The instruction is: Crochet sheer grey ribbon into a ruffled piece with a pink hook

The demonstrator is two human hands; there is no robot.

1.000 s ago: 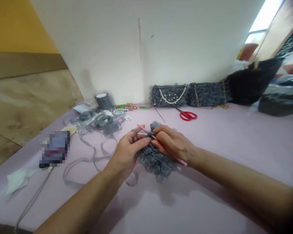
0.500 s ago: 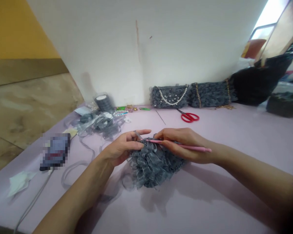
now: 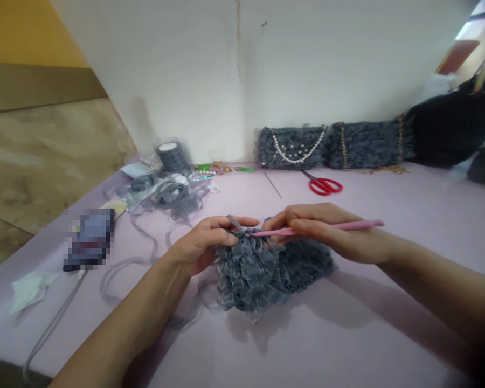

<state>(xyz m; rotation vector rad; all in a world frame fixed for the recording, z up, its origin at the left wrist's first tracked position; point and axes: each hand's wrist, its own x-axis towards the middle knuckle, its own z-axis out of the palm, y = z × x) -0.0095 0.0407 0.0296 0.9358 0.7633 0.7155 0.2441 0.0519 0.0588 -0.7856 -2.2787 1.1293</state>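
Left hand: the left hand (image 3: 198, 249) is half closed, with its fingers curled over the top of the work; a grey ribbon strand (image 3: 233, 221) is held up at the fingertips.
Right hand: the right hand (image 3: 331, 231) is closed in a light pencil grip around a pink crochet hook (image 3: 358, 224); the hook's tip is hidden where it meets the work.
Work: a ruffled grey ribbon piece (image 3: 248, 280) rests on a lilac-covered table (image 3: 420, 226), centrally, just nearer than both hands, and is held by its far edge.
Left of the work: a tangle of sheer grey ribbon (image 3: 172, 202) lies well left, with loops trailing toward the work. A ribbon spool (image 3: 173, 157) stands beyond it.
Far edge: red-handled scissors (image 3: 322, 186) and a thin steel needle (image 3: 272, 185) lie on the table. Two ruffled grey bags (image 3: 331, 146) stand against the wall, one hung with a pearl strand (image 3: 297, 146).
Risk: the loop could slip off the hook if the strand is slackened; the sheer ruffles could be snagged by the hook; the trailing ribbon could tangle if pulled sharply.
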